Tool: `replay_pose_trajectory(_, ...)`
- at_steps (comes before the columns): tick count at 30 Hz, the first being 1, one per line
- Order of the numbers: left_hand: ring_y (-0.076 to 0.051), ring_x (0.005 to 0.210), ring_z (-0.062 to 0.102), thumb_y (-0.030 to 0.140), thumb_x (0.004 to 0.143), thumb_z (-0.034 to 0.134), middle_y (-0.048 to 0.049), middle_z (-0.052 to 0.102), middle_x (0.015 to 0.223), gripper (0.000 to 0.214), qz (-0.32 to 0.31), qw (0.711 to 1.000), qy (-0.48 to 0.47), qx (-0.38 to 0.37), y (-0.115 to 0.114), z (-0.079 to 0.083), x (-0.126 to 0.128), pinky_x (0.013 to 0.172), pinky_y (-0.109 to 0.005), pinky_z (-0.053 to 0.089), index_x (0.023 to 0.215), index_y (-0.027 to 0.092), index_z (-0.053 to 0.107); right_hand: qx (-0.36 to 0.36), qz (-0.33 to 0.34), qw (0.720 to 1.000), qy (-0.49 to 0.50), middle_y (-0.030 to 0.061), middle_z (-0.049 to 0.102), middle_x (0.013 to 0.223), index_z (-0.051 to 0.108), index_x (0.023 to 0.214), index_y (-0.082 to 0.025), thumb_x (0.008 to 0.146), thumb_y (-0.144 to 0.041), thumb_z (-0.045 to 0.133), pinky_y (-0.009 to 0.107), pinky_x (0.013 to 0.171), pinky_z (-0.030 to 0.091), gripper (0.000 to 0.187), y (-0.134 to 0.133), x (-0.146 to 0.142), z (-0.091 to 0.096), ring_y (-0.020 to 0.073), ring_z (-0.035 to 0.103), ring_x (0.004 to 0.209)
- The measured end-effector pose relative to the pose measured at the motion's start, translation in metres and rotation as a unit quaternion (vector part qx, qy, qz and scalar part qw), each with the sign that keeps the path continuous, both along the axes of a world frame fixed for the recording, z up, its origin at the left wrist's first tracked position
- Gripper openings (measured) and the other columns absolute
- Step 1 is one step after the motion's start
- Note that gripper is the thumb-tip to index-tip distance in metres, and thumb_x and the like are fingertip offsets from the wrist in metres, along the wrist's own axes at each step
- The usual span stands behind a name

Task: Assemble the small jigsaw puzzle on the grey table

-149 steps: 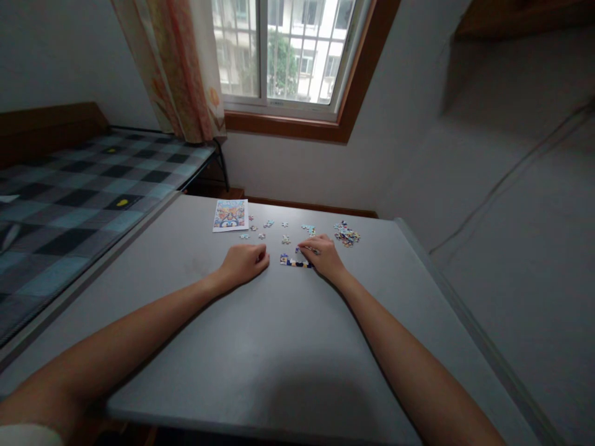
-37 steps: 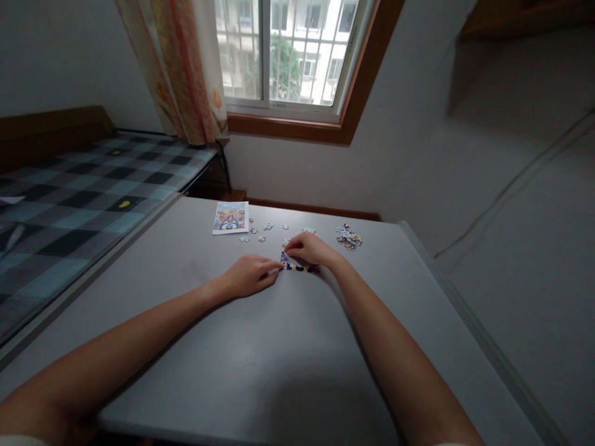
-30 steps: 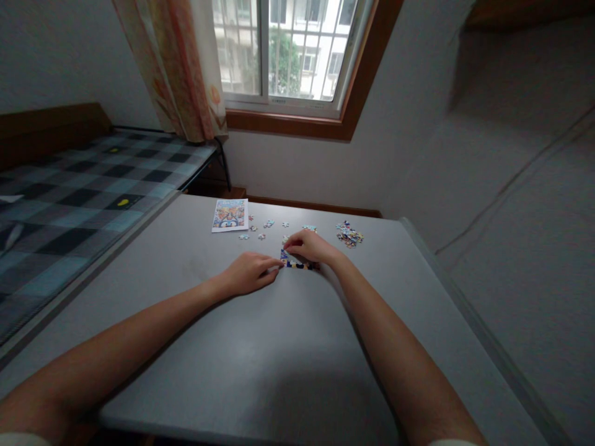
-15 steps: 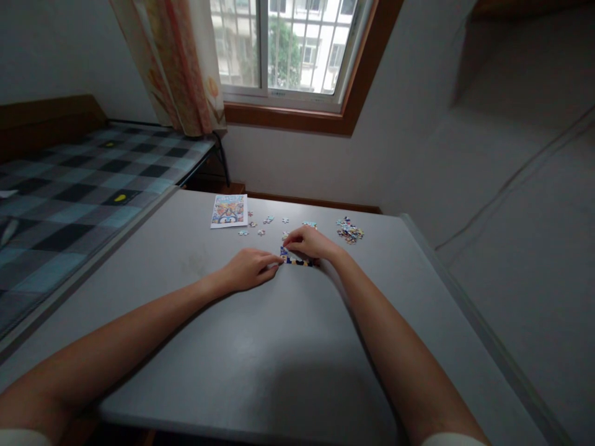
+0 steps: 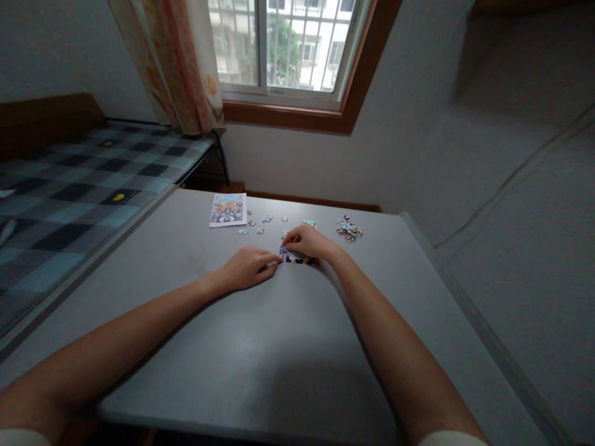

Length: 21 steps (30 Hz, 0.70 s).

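A small joined strip of jigsaw puzzle [image 5: 300, 261], dark blue with yellow and white bits, lies on the grey table [image 5: 242, 347]. My left hand [image 5: 248, 268] rests flat from the left, fingers stretched out, the fingertips touching the strip's left end. Over the strip's far left corner, my right hand [image 5: 307, 241] pinches a bluish puzzle piece [image 5: 282, 249] between thumb and fingers. My right palm hides part of the assembled section.
Loose puzzle pieces [image 5: 268, 218] lie scattered beyond my hands, beside a printed picture sheet [image 5: 228, 210]. A heap of pieces [image 5: 348, 229] sits to the right. A bed with a checked cover [image 5: 93, 167] adjoins the table's left side; a window [image 5: 283, 49] is ahead.
Both hands stay nearly in place at the strip; the right fingertips have shifted only very slightly. The whole view has moved a little.
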<state>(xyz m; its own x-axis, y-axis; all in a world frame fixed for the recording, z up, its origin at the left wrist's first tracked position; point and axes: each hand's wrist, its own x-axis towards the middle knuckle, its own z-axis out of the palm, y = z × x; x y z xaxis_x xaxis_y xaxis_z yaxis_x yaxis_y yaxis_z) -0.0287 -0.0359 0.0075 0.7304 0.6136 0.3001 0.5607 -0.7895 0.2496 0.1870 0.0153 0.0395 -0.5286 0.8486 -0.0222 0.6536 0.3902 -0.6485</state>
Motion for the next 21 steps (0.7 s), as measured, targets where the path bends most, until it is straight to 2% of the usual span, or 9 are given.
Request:
replay_pose_trajectory(7, -0.016, 0.078, 0.070, 0.025, 0.093, 0.048, -0.0043, 0.075, 0.095, 0.031, 0.004, 1.000, 0.005, -0.002, -0.002, 0.002, 0.001, 0.074, -0.025, 0.050, 0.115, 0.022, 0.069, -0.017, -0.014, 0.999, 0.043, 0.0022, 0.069, 0.068, 0.073, 0.074, -0.014, 0.076, -0.010, 0.064, 0.021, 0.060, 0.044, 0.010, 0.000, 0.000, 0.001, 0.0115, 0.059, 0.063)
replay_pose_trajectory(15, -0.016, 0.078, 0.070, 0.028, 0.094, 0.046, -0.0051, 0.075, 0.096, 0.032, 0.001, 1.000, 0.001, -0.005, -0.001, 0.000, 0.000, 0.073, -0.026, 0.050, 0.116, 0.021, 0.068, 0.100, -0.169, 0.977, 0.083, 0.0050, 0.073, 0.078, 0.072, 0.076, -0.016, 0.078, -0.013, 0.067, 0.026, 0.071, 0.049, 0.007, 0.012, 0.008, -0.003, 0.0146, 0.064, 0.071)
replay_pose_trajectory(21, -0.017, 0.081, 0.070, 0.027, 0.094, 0.046, -0.0051, 0.075, 0.099, 0.032, 0.005, 1.000, 0.004, -0.018, -0.001, 0.001, 0.000, 0.075, -0.026, 0.050, 0.117, 0.022, 0.068, 0.121, -0.195, 0.970, 0.078, 0.0056, 0.074, 0.079, 0.074, 0.081, -0.017, 0.078, -0.010, 0.065, 0.028, 0.073, 0.051, 0.012, 0.014, 0.002, -0.010, 0.0167, 0.067, 0.073)
